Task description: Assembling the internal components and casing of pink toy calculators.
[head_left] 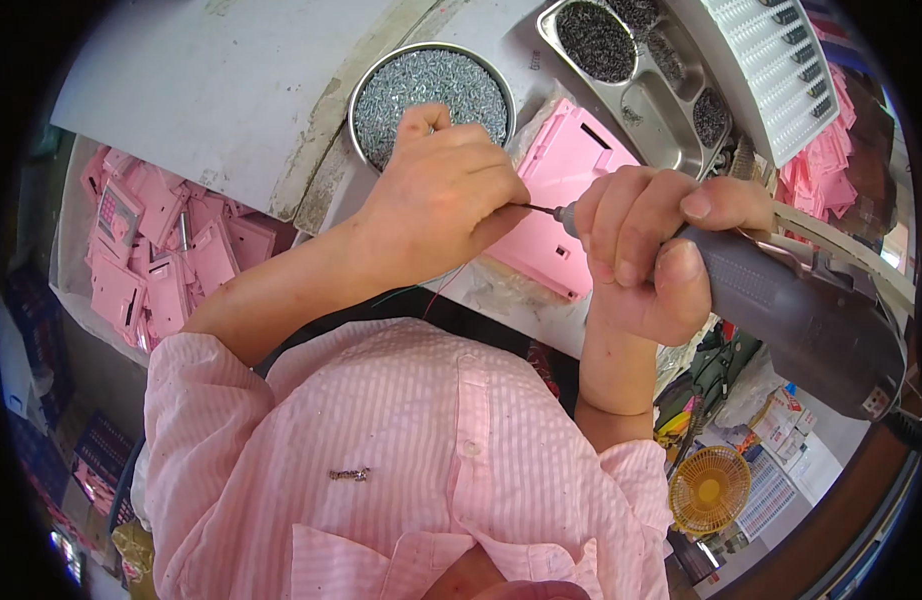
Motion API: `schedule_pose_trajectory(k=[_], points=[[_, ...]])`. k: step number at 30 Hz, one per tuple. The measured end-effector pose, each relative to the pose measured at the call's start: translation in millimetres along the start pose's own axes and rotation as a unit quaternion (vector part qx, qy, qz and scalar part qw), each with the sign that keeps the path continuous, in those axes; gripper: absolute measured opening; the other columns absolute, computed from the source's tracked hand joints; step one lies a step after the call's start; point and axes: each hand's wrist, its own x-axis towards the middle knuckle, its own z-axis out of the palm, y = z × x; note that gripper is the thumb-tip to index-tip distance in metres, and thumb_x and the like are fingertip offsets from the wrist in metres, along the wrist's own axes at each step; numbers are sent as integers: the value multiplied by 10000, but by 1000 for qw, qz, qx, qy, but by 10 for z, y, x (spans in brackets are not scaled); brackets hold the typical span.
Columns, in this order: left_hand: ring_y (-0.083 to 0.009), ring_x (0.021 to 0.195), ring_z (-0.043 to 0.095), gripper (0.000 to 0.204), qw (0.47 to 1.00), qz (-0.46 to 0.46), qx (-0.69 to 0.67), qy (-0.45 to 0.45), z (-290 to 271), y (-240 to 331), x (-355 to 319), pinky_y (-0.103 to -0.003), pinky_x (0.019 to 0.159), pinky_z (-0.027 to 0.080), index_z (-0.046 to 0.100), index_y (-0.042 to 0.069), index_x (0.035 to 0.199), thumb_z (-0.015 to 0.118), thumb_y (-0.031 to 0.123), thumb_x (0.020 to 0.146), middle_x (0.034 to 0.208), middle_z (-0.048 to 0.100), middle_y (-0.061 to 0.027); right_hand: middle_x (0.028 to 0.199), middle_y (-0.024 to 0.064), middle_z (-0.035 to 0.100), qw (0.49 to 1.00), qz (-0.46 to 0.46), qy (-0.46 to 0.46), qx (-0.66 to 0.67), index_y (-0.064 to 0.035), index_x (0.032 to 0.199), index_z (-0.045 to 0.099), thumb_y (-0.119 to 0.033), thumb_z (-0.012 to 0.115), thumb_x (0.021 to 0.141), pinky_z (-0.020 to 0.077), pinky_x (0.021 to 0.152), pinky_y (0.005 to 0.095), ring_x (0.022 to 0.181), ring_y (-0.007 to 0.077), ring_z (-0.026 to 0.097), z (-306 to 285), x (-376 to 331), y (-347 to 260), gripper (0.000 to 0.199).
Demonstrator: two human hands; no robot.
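My right hand [651,245] is wrapped round a dark grey electric screwdriver [781,290], which lies nearly level with its thin bit [543,209] pointing left. My left hand [446,185] is closed, thumb and fingers pinched at the tip of the bit; whatever they hold there is hidden. Beneath both hands, a flat pink plastic casing [573,165] rests on the worktop, partly covered by them. Just beyond my left hand stands a round metal bowl [505,85] full of small silvery fasteners [431,75].
A steel compartment tray [671,145] of dark screws stands at the back right, beside a white ribbed tray [766,75]. At the left, a lined box holds many pink casings [161,250]; more pink parts [826,150] lie far right. A yellow basket [709,490] sits lower right.
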Motion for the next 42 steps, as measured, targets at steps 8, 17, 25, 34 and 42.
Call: schedule_pose_trajectory(k=[8,17,25,34,42], points=[[-307,741,641,181,977,-139,22,-160,-43,219,-457,-439,659,483,675,76,880,767,200,786,782,659,-77,685,54,517,995,89,40,-22,-41,1094,445,-52,631,928,450,549,305,599,135,495,202,-350,-61,249],[-330,698,676,165,964,-186,6,-189,126,345,-710,-454,616,534,639,62,778,652,201,865,702,654,-127,658,66,518,984,69,-36,-162,-41,1013,444,-85,642,943,412,462,298,522,159,506,223,-529,206,215],[-345,889,646,206,991,-41,66,-110,-2,11,418,-482,740,516,687,77,884,690,273,819,875,665,-145,599,-17,528,999,17,35,1,-77,1152,529,-220,711,898,373,440,266,481,94,482,-14,-179,-229,345],[-313,1019,647,278,961,276,8,-15,486,297,957,-442,909,497,648,-16,983,608,234,869,1039,674,-165,515,-40,505,962,-77,103,241,-70,1061,542,-72,731,818,414,421,169,414,44,477,-27,-246,-1223,308],[-164,912,654,339,804,-468,76,358,-1977,-715,-1733,-311,802,542,632,-29,1162,619,259,983,1038,687,-115,513,-50,486,975,-84,105,179,-49,1044,549,-93,704,830,376,415,177,400,48,462,-155,-431,-1225,268]])
